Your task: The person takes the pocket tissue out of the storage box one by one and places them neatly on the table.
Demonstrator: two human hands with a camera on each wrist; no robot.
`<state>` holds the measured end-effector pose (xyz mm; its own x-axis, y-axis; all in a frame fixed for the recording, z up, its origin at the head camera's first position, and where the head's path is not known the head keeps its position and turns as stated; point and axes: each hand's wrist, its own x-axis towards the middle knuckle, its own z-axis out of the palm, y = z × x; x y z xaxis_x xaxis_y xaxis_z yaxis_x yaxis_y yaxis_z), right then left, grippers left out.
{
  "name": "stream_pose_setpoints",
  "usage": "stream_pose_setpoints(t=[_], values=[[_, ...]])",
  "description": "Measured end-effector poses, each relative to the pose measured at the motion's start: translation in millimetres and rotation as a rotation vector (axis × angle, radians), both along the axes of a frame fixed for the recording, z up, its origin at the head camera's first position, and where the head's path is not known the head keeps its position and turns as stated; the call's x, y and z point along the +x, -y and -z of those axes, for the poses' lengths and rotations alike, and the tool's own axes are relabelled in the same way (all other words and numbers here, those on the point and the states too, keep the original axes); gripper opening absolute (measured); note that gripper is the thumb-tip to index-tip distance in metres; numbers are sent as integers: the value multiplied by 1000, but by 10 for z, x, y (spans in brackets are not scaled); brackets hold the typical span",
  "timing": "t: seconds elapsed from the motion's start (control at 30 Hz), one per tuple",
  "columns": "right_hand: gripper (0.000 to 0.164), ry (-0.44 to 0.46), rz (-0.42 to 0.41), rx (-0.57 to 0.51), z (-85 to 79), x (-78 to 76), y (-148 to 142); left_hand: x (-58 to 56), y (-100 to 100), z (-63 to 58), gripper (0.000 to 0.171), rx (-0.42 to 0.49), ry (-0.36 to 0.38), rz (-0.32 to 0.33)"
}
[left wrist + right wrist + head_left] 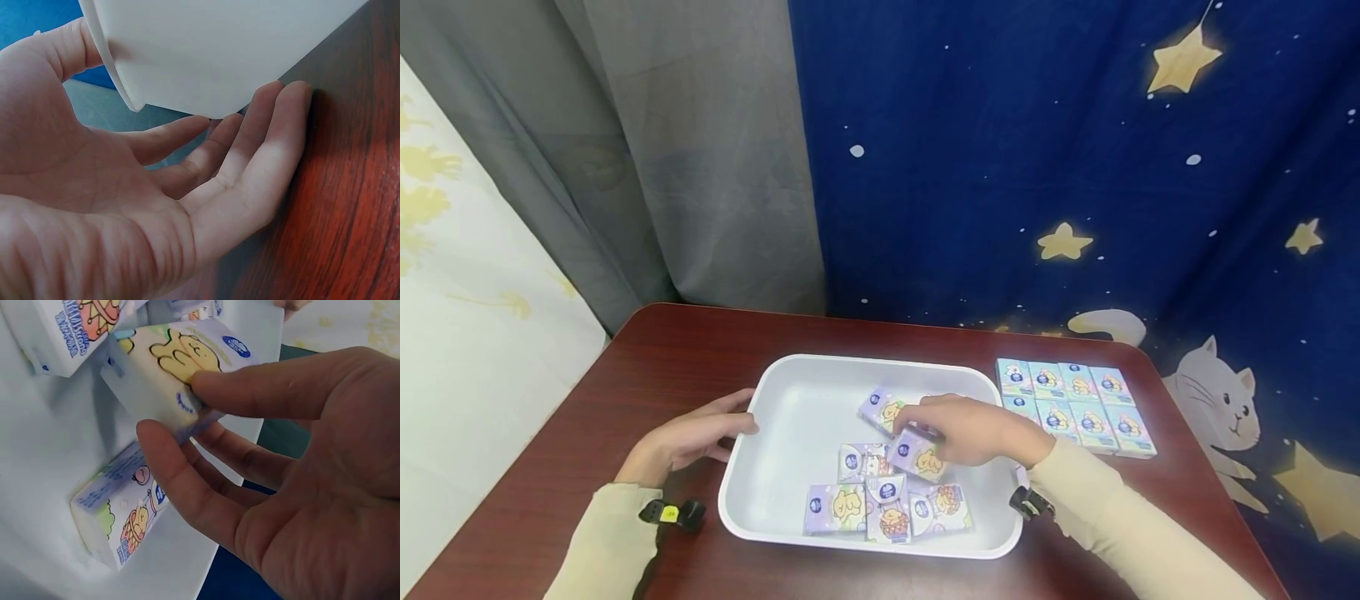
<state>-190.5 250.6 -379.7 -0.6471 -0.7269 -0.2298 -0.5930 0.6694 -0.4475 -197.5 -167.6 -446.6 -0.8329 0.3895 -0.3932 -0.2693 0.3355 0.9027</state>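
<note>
My right hand [970,429] pinches a purple tissue pack [181,359] with a cartoon print between thumb and fingers. It holds this pack over other purple tissue packs [837,508] lying loosely in a white plastic bin [790,417]. One more pack [125,512] lies beneath the fingers in the right wrist view. At the bin's left side, my left hand [700,433] holds the bin, thumb over the rim and fingers bent against the outer wall near its bottom, as the left wrist view [150,187] shows.
Light-blue tissue packs [1075,408] stand in two neat rows on the dark red table [685,358], right of the bin. Behind the table hang a grey curtain [715,167] and a blue starry one [962,167]. A pale printed cloth [475,375] borders the left.
</note>
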Motion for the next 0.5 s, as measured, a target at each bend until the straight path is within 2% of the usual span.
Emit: stream_pose_setpoints(t=[0.2, 0.3, 0.5], values=[[59, 59, -20, -104, -4, -53, -103, 2, 11, 13, 83, 11, -6, 7], [60, 122, -12, -171, 5, -77, -181, 2, 12, 12, 83, 12, -5, 7], [62, 263, 61, -255, 37, -77, -375, 3, 5, 0, 83, 8, -7, 8]])
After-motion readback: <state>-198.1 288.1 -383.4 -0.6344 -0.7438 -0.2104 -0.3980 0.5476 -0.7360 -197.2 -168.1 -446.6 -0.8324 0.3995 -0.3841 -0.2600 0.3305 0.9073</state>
